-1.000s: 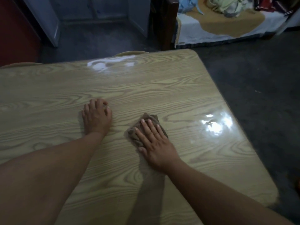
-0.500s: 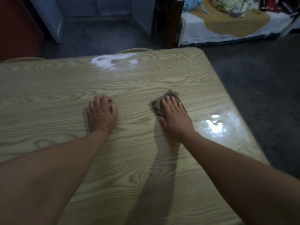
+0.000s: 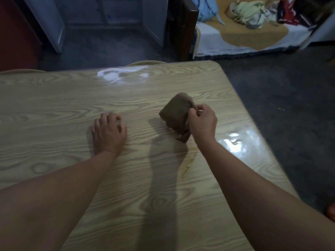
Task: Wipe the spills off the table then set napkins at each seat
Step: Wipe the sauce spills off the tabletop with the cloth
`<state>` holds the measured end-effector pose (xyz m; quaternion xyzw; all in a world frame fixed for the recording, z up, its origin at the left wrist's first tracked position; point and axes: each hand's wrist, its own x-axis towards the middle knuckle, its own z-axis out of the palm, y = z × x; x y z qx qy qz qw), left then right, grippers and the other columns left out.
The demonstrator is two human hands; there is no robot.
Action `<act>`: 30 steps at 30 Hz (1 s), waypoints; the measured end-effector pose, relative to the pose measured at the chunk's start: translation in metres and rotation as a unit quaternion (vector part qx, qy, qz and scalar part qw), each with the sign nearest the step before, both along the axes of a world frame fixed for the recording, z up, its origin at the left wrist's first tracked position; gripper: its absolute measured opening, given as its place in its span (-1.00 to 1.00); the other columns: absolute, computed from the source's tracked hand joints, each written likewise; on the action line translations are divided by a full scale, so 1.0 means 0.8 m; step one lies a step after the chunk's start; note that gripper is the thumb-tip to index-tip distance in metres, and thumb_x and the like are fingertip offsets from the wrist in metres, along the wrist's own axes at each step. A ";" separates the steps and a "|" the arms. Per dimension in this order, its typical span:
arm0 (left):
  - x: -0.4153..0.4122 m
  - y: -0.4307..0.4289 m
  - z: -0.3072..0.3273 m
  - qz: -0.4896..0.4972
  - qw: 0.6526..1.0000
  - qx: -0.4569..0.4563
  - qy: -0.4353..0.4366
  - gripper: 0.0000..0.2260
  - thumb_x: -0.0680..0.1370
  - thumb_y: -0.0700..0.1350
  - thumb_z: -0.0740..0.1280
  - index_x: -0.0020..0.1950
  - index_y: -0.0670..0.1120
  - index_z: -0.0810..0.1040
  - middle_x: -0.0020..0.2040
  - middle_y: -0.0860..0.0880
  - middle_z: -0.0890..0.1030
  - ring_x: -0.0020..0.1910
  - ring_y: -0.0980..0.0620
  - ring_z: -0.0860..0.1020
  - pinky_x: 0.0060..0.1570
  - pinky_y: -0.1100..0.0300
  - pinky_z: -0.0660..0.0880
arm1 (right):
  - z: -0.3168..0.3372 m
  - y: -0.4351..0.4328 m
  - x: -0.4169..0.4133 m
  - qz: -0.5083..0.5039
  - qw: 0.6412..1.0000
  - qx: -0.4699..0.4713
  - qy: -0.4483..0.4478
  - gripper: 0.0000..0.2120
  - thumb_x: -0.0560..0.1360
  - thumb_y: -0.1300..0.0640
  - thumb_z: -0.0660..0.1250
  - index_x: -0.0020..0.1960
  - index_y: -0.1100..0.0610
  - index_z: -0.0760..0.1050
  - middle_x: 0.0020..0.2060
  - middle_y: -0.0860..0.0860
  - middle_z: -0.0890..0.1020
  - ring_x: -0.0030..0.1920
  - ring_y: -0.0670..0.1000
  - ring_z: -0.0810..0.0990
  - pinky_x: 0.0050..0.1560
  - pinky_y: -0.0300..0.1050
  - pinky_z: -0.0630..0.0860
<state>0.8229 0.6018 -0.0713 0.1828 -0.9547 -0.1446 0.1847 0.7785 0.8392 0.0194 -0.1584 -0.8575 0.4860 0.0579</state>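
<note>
A brown cloth (image 3: 175, 111) hangs bunched above the wood-grain table (image 3: 54, 98), pinched at its right edge by my right hand (image 3: 202, 122). Its lower corner reaches down near the tabletop. A thin amber streak of spilled liquid (image 3: 188, 160) lies on the table just below that hand. My left hand (image 3: 108, 133) rests palm down on the table to the left, fingers slightly curled, holding nothing. No napkins are in view.
Wet glare patches show at the table's far edge (image 3: 123, 75) and right edge (image 3: 233, 142). A curved chair back (image 3: 145, 62) peeks over the far side. A bed with piled clothes (image 3: 250, 13) stands at the back right, and dark floor (image 3: 290, 105) lies to the right.
My right hand stopped pressing the cloth flat, slid it away and rightward, then lifted it off the table by one edge. The left hand has stayed in place.
</note>
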 end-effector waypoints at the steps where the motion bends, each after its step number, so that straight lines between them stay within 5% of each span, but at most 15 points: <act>1: 0.000 0.000 -0.001 0.000 1.000 -0.001 0.000 -0.72 0.43 0.04 0.10 0.01 -0.04 0.48 0.02 -0.17 0.50 0.05 -0.23 0.48 0.06 -0.07 0.38 | 0.002 0.011 -0.005 -0.031 1.000 0.003 -0.005 -0.84 0.47 0.14 0.24 0.01 0.11 0.54 -0.27 -0.01 0.64 -0.05 0.12 0.63 -0.09 -0.14 0.47; 4: -0.001 0.001 -0.002 0.002 1.000 -0.004 -0.003 -0.72 0.43 0.04 0.11 0.01 -0.04 0.48 0.02 -0.17 0.50 0.04 -0.23 0.48 0.06 -0.08 0.38 | -0.007 0.044 -0.010 -0.054 0.992 0.118 -0.011 -0.73 0.52 0.14 0.22 0.21 0.08 0.44 0.08 0.04 0.61 0.15 0.12 0.52 0.05 -0.06 0.43; 7: -0.002 0.001 -0.002 0.001 1.000 -0.001 -0.003 -0.71 0.43 0.05 0.10 0.02 -0.04 0.48 0.02 -0.17 0.50 0.05 -0.23 0.47 0.06 -0.08 0.37 | -0.029 0.047 -0.011 0.057 0.981 0.183 0.007 -0.66 0.52 0.03 0.24 0.29 0.03 0.43 0.21 0.07 0.55 0.26 0.15 0.47 0.20 0.00 0.41; 10: -0.001 0.002 -0.002 0.001 1.000 0.003 -0.005 -0.71 0.43 0.05 0.11 0.02 -0.04 0.47 0.04 -0.17 0.49 0.07 -0.23 0.46 0.06 -0.09 0.37 | -0.064 0.028 -0.003 0.202 0.927 0.296 -0.112 -0.42 0.56 -0.19 0.13 0.53 -0.03 0.17 0.55 0.08 0.13 0.55 0.16 0.03 0.49 0.18 -0.06; 12: -0.001 0.002 -0.002 0.001 1.000 0.006 -0.006 -0.73 0.43 0.04 0.12 0.03 -0.04 0.47 0.05 -0.17 0.49 0.07 -0.23 0.46 0.07 -0.09 0.37 | -0.081 0.012 0.010 0.205 0.905 0.350 -0.127 -0.36 0.57 -0.23 0.05 0.58 -0.05 0.01 0.58 0.03 -0.07 0.57 0.11 -0.15 0.52 0.17 -0.22; 15: -0.001 0.002 -0.003 0.000 1.000 0.010 -0.011 -0.78 0.45 -0.01 0.19 0.04 -0.05 0.47 0.06 -0.18 0.49 0.08 -0.24 0.45 0.08 -0.10 0.36 | -0.087 -0.014 0.040 0.215 0.901 0.373 -0.041 -0.41 0.53 -0.17 0.13 0.53 -0.07 0.18 0.56 -0.02 0.13 0.55 0.07 0.07 0.48 0.10 -0.01; 19: 0.000 0.003 -0.001 0.000 1.000 0.014 -0.005 -0.73 0.44 0.02 0.15 0.04 -0.06 0.47 0.06 -0.20 0.49 0.09 -0.25 0.45 0.11 -0.11 0.36 | -0.086 -0.028 0.067 0.312 0.865 0.386 0.074 -0.51 0.40 -0.08 0.26 0.34 -0.13 0.46 0.37 -0.13 0.48 0.30 0.05 0.47 0.18 0.06 0.29; 23: 0.002 0.003 -0.001 -0.001 1.000 0.007 0.002 -0.69 0.43 0.05 0.10 0.04 -0.06 0.48 0.05 -0.20 0.49 0.08 -0.25 0.46 0.09 -0.10 0.36 | -0.080 0.004 0.043 0.398 0.825 0.397 0.054 -0.49 0.46 0.00 0.05 0.38 -0.20 0.38 0.44 -0.21 0.36 0.47 -0.02 0.29 0.34 0.15 0.18; 26: 0.001 0.002 -0.002 -0.002 1.000 0.007 0.002 -0.72 0.44 0.02 0.14 0.04 -0.06 0.48 0.06 -0.21 0.49 0.08 -0.26 0.46 0.09 -0.10 0.36 | -0.081 0.045 0.026 0.365 0.863 0.348 0.032 -0.35 0.37 -0.01 -0.13 0.39 -0.13 0.42 0.46 -0.15 0.35 0.51 -0.02 0.23 0.34 0.04 0.31; 30: 0.000 0.001 -0.004 -0.002 1.000 0.003 0.002 -0.77 0.46 -0.01 0.19 0.04 -0.06 0.48 0.06 -0.21 0.49 0.08 -0.26 0.46 0.08 -0.10 0.37 | -0.092 0.088 0.042 0.259 0.920 0.294 0.011 -0.44 0.46 0.19 0.04 0.44 -0.04 0.38 0.49 -0.03 0.32 0.54 0.04 0.17 0.44 0.09 0.24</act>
